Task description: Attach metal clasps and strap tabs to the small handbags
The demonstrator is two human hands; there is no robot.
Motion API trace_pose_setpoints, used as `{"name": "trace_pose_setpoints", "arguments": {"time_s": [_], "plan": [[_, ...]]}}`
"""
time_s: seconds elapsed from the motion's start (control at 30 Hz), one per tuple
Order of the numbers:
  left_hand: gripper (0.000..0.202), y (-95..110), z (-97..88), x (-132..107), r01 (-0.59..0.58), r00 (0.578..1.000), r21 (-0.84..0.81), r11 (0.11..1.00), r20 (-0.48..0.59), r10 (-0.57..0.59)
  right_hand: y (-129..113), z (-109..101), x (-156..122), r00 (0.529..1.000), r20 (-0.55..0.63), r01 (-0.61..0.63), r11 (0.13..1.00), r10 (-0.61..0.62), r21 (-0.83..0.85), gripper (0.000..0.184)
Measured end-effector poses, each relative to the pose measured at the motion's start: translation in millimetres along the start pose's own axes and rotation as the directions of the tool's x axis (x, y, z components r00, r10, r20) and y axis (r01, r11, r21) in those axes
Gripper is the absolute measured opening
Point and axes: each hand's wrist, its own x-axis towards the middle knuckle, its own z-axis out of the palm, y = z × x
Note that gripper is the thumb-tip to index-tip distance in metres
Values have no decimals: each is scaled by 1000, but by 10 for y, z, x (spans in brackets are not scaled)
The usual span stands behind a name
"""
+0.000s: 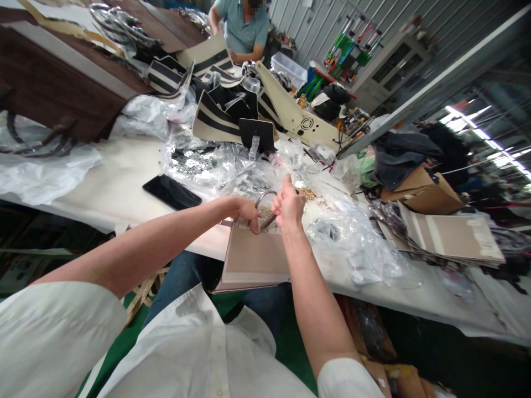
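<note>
A tan bag piece [253,254] leans at the table's front edge, over my lap. My left hand [248,213] is closed on its upper edge, with the thumb and fingers gripping there. My right hand [289,204] makes a fist around a slim dark tool [269,222], whose lower end points down at the bag's upper edge beside my left fingers. The tool's exact kind is hidden by the fist. A curved bag handle [265,194] rises just behind, between my hands. Small gold metal parts [307,193] lie beyond my right hand.
A black phone [172,192] lies left of my hands. Striped bag pieces [215,119] and plastic wrapping [224,166] crowd the back. Clear plastic bags [360,243] and stacked panels [452,232] lie at right. Brown bags [62,83] fill the left. A person [244,27] sits opposite.
</note>
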Motion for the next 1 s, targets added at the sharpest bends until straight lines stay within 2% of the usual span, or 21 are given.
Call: {"name": "trace_pose_setpoints", "arguments": {"time_s": [0.1, 0.33, 0.53, 0.63, 0.77, 0.9, 1.0], "plan": [[69, -30, -2, 24, 42, 998, -68, 997, 43, -39, 24, 28, -48, 1000, 1, 17, 1000, -17, -11, 82], [58, -80, -41, 117, 71, 997, -92, 993, 17, -70, 65, -13, -352, 984, -60, 167, 985, -170, -39, 80], [58, -69, -58, 117, 124, 992, -73, 990, 8, -124, 284, -109, -736, 899, -133, 416, 909, -416, -27, 74], [53, -9, -37, 49, 125, 992, -73, 989, -2, -125, 296, -174, -713, 909, -111, 411, 907, -401, 88, 78], [46, 87, -11, -45, 127, 992, -79, 989, 10, -127, 131, -310, -544, 933, -156, 354, 905, -325, 235, 84], [43, 141, 16, -79, 149, 989, -92, 985, 12, -149, 12, -406, -475, 915, -223, 383, 896, -335, 225, 84], [44, 141, 12, -65, 170, 985, -94, 981, 19, -169, 60, -405, -485, 926, -210, 360, 903, -315, 233, 83]]}}
